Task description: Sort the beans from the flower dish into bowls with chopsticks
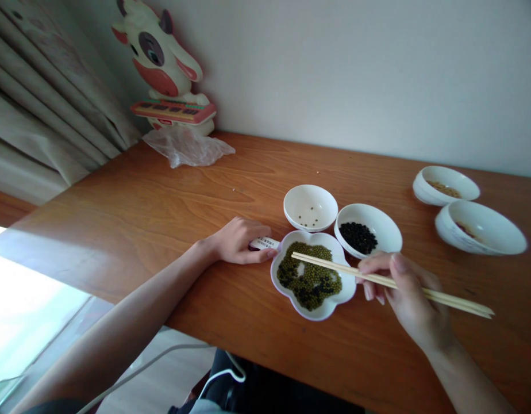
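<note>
A flower-shaped dish [347, 289] holds green beans [319, 270] mixed with black ones. My right hand [406, 287] grips a pair of wooden chopsticks [334, 265], their tips together over the green beans. At the dish's left side, my left hand [243, 241] rests on the table with its fingers closed around a small white labelled object [264, 243]. Behind the dish stands a white bowl [311, 198] with several small beans in it. Touching the dish's back right is another white bowl [384, 227] with black beans [358, 237].
Two more white bowls [446, 177] [485, 224] with some contents stand at the back right of the wooden table [248, 310]. A cow-shaped toy keyboard [174, 112] and a clear plastic bag [188, 148] are at the back left. A white cable [162, 351] hangs below the front edge.
</note>
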{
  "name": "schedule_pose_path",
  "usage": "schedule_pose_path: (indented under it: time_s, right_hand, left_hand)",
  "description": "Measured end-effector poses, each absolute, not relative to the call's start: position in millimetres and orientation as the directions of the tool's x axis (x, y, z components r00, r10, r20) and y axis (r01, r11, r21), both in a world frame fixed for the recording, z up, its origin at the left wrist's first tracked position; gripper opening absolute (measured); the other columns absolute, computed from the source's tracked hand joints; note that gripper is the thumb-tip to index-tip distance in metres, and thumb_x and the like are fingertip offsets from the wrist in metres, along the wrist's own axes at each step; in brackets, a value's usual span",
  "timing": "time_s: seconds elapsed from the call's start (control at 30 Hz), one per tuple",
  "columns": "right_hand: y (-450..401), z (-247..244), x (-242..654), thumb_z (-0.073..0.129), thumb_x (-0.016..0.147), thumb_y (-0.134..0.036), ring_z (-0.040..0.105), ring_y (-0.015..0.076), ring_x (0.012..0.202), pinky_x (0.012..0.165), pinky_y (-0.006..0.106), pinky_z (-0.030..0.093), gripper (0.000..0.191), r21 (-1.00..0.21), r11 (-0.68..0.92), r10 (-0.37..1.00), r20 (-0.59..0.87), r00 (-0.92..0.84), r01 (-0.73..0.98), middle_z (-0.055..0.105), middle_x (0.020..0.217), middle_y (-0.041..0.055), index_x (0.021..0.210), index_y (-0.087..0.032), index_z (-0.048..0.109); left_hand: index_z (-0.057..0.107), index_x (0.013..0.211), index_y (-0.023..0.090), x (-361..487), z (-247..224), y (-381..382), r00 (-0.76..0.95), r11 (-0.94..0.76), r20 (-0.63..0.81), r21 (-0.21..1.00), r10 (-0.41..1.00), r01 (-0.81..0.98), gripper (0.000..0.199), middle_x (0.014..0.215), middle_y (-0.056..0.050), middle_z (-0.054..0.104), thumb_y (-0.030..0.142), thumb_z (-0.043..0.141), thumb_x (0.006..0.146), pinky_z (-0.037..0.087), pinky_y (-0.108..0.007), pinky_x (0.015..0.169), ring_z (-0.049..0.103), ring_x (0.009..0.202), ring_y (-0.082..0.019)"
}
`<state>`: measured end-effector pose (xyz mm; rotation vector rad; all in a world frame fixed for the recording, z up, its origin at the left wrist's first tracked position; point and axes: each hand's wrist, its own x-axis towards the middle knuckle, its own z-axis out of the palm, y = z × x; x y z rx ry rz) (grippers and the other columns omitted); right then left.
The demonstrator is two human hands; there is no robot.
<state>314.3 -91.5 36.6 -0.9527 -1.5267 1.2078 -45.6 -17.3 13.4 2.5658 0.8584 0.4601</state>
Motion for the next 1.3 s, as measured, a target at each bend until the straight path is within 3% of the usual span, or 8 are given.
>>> schedule_pose_path:
  time_s: [0.1, 0.23, 0.37, 0.53, 0.9, 1.1, 1.3]
  right_hand:
    - [-91.3, 37.6, 314.3, 0.042, 0.108, -0.047, 0.063, 0.0128, 0.059, 0.044, 0.025, 0.041, 0.043, -0.994, 0.102, 0.965, 0.09, -0.248, 0.035, 0.074, 0.085, 0.0062, 0.104, -0.024, 0.078]
    - [-89.2, 40.4, 314.1, 0.048, 0.106, -0.045, 0.063, 0.0114, 0.06, 0.045, 0.025, 0.04, 0.039, -0.999, 0.052, 0.961, 0.053, -0.273, -0.011, 0.072, 0.092, 0.0063, 0.091, -0.023, 0.077]
    - [-88.1, 38.4, 314.4, 0.049, 0.106, -0.044, 0.062, 0.0101, 0.059, 0.046, 0.024, 0.04, 0.038, -1.0, 0.021, 0.942, 0.025, -0.334, -0.016, 0.069, 0.089, 0.0038, 0.088, -0.023, 0.075]
    - [-89.7, 29.7, 316.5, 0.043, 0.108, -0.044, 0.06, 0.0104, 0.061, 0.05, 0.025, 0.042, 0.038, -0.995, 0.028, 0.944, -0.004, -0.33, 0.093, 0.069, 0.084, 0.0031, 0.098, -0.024, 0.073]
    - [-91.3, 29.0, 322.2, 0.028, 0.111, -0.038, 0.06, 0.0125, 0.067, 0.056, 0.029, 0.045, 0.051, -0.955, 0.272, 0.892, 0.203, -0.404, 0.119, 0.067, 0.087, 0.0036, 0.09, -0.023, 0.072]
    - [-92.9, 26.2, 322.7, 0.033, 0.11, -0.036, 0.059, 0.013, 0.07, 0.066, 0.03, 0.048, 0.041, -0.92, 0.341, 0.847, 0.213, -0.488, 0.191, 0.067, 0.088, 0.0028, 0.095, -0.024, 0.069]
    - [-92.1, 23.5, 325.3, 0.027, 0.111, -0.04, 0.06, 0.0154, 0.076, 0.069, 0.031, 0.047, 0.045, -0.908, 0.383, 0.818, 0.249, -0.519, 0.169, 0.066, 0.089, 0.0032, 0.096, -0.024, 0.067]
  left_hand:
    - [0.066, 0.093, 0.019, -46.1, 12.6, -17.1, 0.763, -0.737, 0.175, 0.458, 0.623, 0.497, 0.031, 0.08, -0.004, 0.069, 0.048, 0.058, 0.1, 0.043, -0.028, 0.065, 0.064, 0.07, -0.017]
    - [0.065, 0.093, 0.019, -46.6, 11.6, -16.9, 0.763, -0.733, 0.161, 0.456, 0.626, 0.506, 0.03, 0.08, -0.004, 0.069, 0.048, 0.058, 0.1, 0.043, -0.029, 0.065, 0.063, 0.07, -0.017]
    - [0.066, 0.094, 0.019, -46.1, 12.4, -16.7, 0.761, -0.731, 0.165, 0.46, 0.627, 0.503, 0.03, 0.081, -0.004, 0.069, 0.047, 0.058, 0.1, 0.043, -0.029, 0.065, 0.063, 0.071, -0.017]
    - [0.066, 0.095, 0.019, -45.6, 13.3, -17.0, 0.765, -0.738, 0.173, 0.461, 0.62, 0.493, 0.03, 0.083, -0.004, 0.07, 0.047, 0.058, 0.1, 0.043, -0.029, 0.065, 0.064, 0.072, -0.017]
    - [0.067, 0.094, 0.019, -46.5, 12.1, -17.1, 0.761, -0.746, 0.188, 0.442, 0.62, 0.499, 0.032, 0.081, -0.005, 0.069, 0.048, 0.057, 0.101, 0.044, -0.028, 0.065, 0.063, 0.071, -0.017]
    - [0.064, 0.091, 0.019, -45.8, 13.2, -17.3, 0.765, -0.749, 0.184, 0.434, 0.618, 0.5, 0.033, 0.08, -0.005, 0.068, 0.049, 0.056, 0.101, 0.043, -0.028, 0.064, 0.062, 0.07, -0.017]
    - [0.065, 0.093, 0.019, -46.1, 14.0, -17.8, 0.764, -0.743, 0.175, 0.439, 0.621, 0.504, 0.032, 0.08, -0.005, 0.068, 0.049, 0.056, 0.101, 0.043, -0.029, 0.065, 0.062, 0.07, -0.017]
